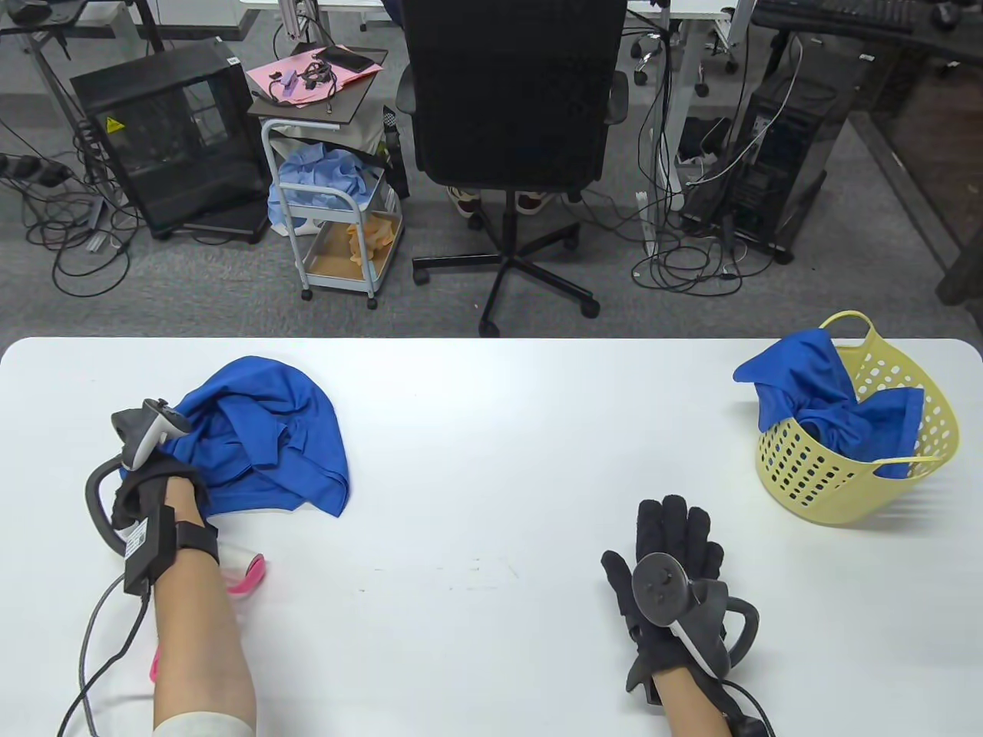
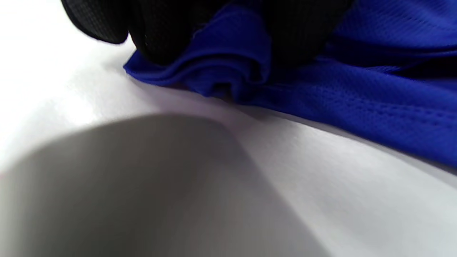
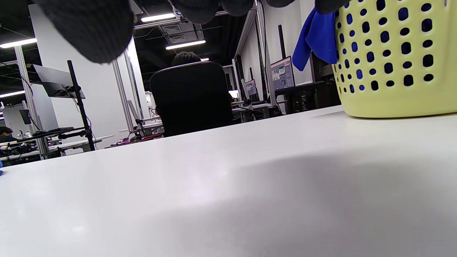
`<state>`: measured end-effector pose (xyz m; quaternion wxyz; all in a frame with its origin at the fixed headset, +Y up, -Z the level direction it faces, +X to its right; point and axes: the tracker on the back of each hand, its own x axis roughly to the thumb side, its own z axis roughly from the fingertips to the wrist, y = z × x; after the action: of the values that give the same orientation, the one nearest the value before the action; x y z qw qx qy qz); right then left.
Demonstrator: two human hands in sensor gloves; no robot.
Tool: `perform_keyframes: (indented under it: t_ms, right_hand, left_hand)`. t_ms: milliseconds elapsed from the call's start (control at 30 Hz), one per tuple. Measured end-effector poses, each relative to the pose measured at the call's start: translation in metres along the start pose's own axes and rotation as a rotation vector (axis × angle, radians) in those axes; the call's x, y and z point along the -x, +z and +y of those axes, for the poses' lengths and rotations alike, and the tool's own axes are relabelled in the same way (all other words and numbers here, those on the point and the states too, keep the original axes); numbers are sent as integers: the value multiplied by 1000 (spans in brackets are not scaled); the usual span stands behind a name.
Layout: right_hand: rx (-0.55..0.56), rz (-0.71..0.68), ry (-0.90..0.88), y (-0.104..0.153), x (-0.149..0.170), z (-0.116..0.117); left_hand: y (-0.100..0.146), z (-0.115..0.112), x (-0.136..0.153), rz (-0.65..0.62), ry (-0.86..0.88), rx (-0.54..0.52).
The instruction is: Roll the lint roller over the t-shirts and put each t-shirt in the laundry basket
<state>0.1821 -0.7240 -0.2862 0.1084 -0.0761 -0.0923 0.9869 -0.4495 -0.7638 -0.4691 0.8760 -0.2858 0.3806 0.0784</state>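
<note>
A crumpled blue t-shirt (image 1: 269,430) lies on the white table at the left. My left hand (image 1: 165,480) grips its near left edge; in the left wrist view my gloved fingers (image 2: 160,32) curl round a fold of the blue t-shirt (image 2: 357,100). A pink and white lint roller (image 1: 244,572) lies on the table under my left forearm, mostly hidden. My right hand (image 1: 676,545) rests flat on the table with straight fingers and holds nothing. At the right stands a yellow laundry basket (image 1: 845,484) with another blue t-shirt (image 1: 814,391) hanging over its rim; the basket (image 3: 400,71) is also in the right wrist view.
The table's far edge (image 1: 491,339) runs across the middle of the table view. Beyond it on the floor stand a black office chair (image 1: 511,115), a white trolley (image 1: 338,223) with cloths, computer cases and cables.
</note>
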Motion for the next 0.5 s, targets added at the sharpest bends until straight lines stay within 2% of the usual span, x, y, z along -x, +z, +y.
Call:
perform_keyframes:
  t_ms: [133,233,400,500]
  right_hand:
    - [8,-1,-11,-1,0,-3]
    - [10,-1,-23,-1,1,-4]
    - [17,-5,-40,-1,0,-7]
    - [23,-7,-49,0,0,-9]
  left_hand:
    - [6,5,9,-16,91,-39]
    - [16,15,21,-56,232,-94]
    - [52,46,31,-182,444,-203]
    - [83,68,32,-268,549,-279]
